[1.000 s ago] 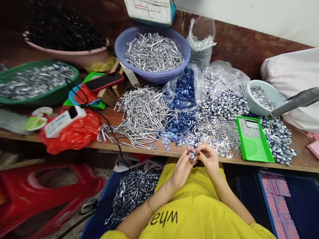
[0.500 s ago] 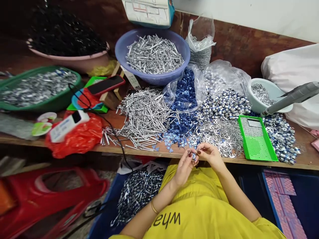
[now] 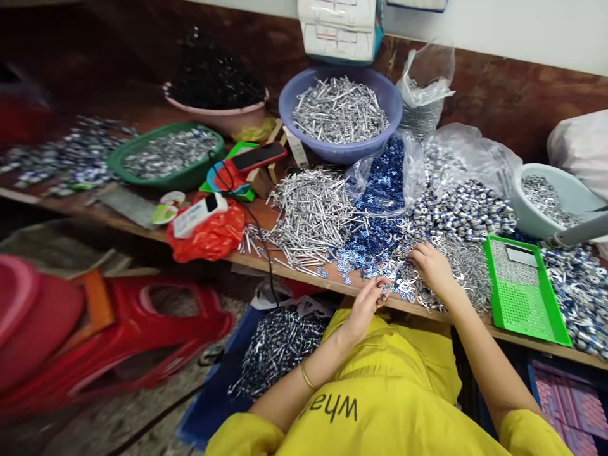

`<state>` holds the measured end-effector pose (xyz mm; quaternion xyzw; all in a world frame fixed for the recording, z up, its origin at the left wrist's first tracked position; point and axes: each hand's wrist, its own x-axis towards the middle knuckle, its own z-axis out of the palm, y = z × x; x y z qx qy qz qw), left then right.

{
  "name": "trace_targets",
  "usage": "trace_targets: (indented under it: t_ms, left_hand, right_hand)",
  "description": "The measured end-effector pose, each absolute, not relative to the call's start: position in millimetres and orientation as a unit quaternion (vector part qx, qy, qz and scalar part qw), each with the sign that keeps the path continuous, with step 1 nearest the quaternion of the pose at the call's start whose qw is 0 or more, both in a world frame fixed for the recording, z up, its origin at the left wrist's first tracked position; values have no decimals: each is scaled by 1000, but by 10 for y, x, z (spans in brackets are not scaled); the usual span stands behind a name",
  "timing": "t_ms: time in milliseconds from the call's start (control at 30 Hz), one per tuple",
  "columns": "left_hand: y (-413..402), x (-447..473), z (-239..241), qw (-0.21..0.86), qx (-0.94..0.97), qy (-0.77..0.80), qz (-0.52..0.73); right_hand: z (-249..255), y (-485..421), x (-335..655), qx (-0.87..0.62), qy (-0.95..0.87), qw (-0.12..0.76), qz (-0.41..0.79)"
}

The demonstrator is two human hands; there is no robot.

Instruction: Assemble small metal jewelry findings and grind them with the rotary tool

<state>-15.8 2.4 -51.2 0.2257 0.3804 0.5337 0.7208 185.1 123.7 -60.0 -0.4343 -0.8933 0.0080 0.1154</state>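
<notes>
My left hand (image 3: 368,303) is at the bench's front edge, its fingers pinched on a small silver-and-blue part. My right hand (image 3: 433,267) rests with curled fingers on a heap of small silver clips (image 3: 458,266) a little further in. Just behind both hands lie scattered blue star-shaped pieces (image 3: 375,244). To the left is a pile of silver pins (image 3: 308,218), and to the right a heap of silver-and-blue rollers (image 3: 463,209). Whether the right hand's fingers hold a clip is hidden.
A green perforated tray (image 3: 522,297) lies right of my hands. Behind stand a purple bowl of pins (image 3: 339,117), a pale bowl (image 3: 546,199), a green basin (image 3: 166,155) and a pink basin (image 3: 216,104). A phone (image 3: 263,155), an orange bag (image 3: 211,234) and red stools (image 3: 118,335) are at the left.
My hands have parted: the right one has reached forward onto the clip heap, while the left keeps the small part. The view has swung to the left.
</notes>
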Motion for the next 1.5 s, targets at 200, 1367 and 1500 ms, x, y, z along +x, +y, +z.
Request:
trace_targets:
  t_ms: [200, 1367, 1500]
  left_hand:
    - [89, -201, -589, 683, 230, 409, 560]
    - [72, 23, -502, 509, 426, 492, 563]
    - [48, -200, -598, 506, 405, 517, 560]
  right_hand:
    - [-604, 1139, 1914, -520, -821, 232, 48]
    - [-256, 80, 1093, -485, -725, 440, 214]
    - [-298, 190, 1137, -437, -747, 358, 350]
